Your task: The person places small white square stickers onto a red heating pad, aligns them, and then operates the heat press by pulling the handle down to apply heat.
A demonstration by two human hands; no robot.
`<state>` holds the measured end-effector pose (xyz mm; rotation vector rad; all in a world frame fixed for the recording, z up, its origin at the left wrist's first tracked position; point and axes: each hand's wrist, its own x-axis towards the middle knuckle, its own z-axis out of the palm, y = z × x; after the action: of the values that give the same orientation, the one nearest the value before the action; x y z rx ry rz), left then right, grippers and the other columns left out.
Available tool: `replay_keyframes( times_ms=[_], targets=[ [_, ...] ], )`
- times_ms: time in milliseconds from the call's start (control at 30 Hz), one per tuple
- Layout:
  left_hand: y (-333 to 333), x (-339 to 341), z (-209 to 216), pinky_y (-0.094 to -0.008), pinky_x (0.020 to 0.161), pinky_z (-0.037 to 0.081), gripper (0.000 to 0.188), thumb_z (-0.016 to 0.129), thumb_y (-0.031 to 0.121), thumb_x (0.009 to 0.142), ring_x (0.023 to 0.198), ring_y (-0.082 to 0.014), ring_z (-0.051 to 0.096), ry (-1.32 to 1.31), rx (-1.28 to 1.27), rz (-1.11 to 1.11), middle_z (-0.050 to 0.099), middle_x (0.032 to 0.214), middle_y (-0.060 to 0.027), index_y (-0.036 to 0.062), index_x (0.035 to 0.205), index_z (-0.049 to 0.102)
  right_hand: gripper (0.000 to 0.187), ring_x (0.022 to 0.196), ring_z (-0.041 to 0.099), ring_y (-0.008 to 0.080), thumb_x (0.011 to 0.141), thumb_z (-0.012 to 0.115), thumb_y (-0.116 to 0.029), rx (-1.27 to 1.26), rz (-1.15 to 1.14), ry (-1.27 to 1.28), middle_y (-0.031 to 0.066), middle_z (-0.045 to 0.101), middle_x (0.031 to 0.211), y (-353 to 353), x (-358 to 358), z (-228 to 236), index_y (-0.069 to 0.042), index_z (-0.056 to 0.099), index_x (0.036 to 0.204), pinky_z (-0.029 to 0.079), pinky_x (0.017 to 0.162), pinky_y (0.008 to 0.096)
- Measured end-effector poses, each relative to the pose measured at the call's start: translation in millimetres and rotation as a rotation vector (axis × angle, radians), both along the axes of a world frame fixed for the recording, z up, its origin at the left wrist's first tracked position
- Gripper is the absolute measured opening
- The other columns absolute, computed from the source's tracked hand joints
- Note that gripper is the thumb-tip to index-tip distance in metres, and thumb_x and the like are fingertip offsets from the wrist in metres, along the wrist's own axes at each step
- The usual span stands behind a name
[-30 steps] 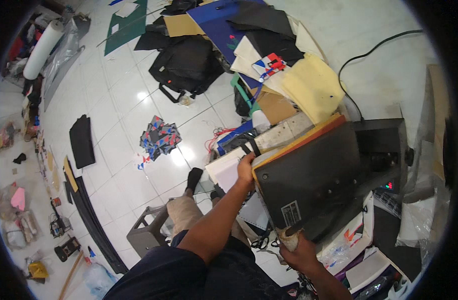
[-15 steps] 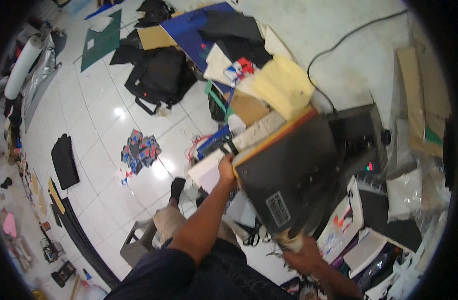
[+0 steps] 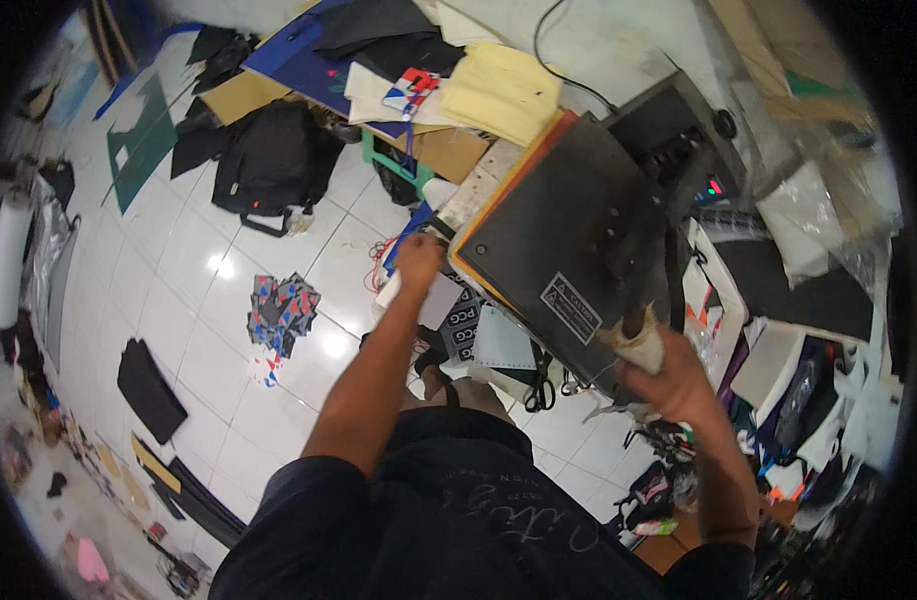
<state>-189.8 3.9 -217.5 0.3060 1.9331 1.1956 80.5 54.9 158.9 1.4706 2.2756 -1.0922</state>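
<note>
Black press (image 3: 539, 235), 1 pc: ahead of torso, long axis running far-R from L hand (image 3: 419, 262). R hand (image 3: 676, 380) nearer handle (image 3: 643, 350), tape-wrapped, at press's near-R side; fist wrapped round it. L hand just beside press's L corner; can't make out grip or contact. Surface: worn whitish board (image 3: 482, 185) along press's far-L edge. Room: white tiled floor (image 3: 194, 330), black backpack (image 3: 269, 165), patterned pieces (image 3: 284, 312) piled, L.

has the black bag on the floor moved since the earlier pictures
No: against the white floor tiles, the black bag stays in place; the view itself shifted.
</note>
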Motion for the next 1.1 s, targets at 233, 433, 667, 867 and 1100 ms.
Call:
replay_keyframes(
  times_ms=[233,433,667,867,1100],
  targets=[
    [-111,-87,38,-0.0265,0.057,0.05,0.021,0.059,0.023,0.089,0.063,-0.0133,0.057,-0.214,0.158,0.027,0.057,0.071,-0.0036,0.0022,0.088,0.058,0.052,0.09,0.062,0.0279,0.07,0.072,-0.024,0.555,-0.075,-0.142,0.0172,0.064,0.1,30,49,95,0.0,0.06,0.114,0.047,0.084,0.0387],
    [-294,-136,-26,-0.0229,0.04,0.035,0.016,0.054,0.019,0.089,0.047,-0.0095,0.046,-0.301,-0.054,0.052,0.046,0.06,0.0007,0.0068,0.079,0.05,0.058,0.094,0.064,0.0276,0.072,0.071,-0.038,1.125,-0.015,-0.047,0.0169,0.066,0.103,98,64,163,0.002,0.061,0.113,0.048,0.083,0.0385],
    [-357,-130,-18,-0.0235,0.04,0.037,0.015,0.055,0.018,0.087,0.049,-0.0112,0.049,-0.403,-0.281,0.046,0.053,0.069,-0.005,0.0041,0.091,0.053,0.081,0.114,0.051,0.0454,0.077,0.061,-0.056,1.429,-0.153,-0.479,0.0307,0.052,0.125,178,56,211,0.005,0.048,0.128,0.045,0.095,0.0492],
    [-272,-126,19,-0.0241,0.046,0.042,0.019,0.057,0.02,0.09,0.055,-0.0125,0.054,-0.114,-0.134,-0.236,0.059,0.074,-0.0061,0.0013,0.093,0.057,0.07,0.108,0.056,0.0413,0.071,0.07,-0.045,1.443,-0.47,-0.466,0.0275,0.056,0.116,186,24,210,0.002,0.05,0.12,0.047,0.092,0.0478],
    [-109,-58,76,-0.0274,0.064,0.047,0.02,0.06,0.018,0.09,0.069,-0.0117,0.058,0.232,0.234,-0.431,0.063,0.078,-0.0056,-0.0019,0.091,0.061,0.064,0.113,0.055,0.0371,0.079,0.067,-0.041,1.617,-0.168,-0.23,0.0249,0.057,0.119,205,67,213,0.002,0.052,0.123,0.044,0.097,0.0426]
  ],
)
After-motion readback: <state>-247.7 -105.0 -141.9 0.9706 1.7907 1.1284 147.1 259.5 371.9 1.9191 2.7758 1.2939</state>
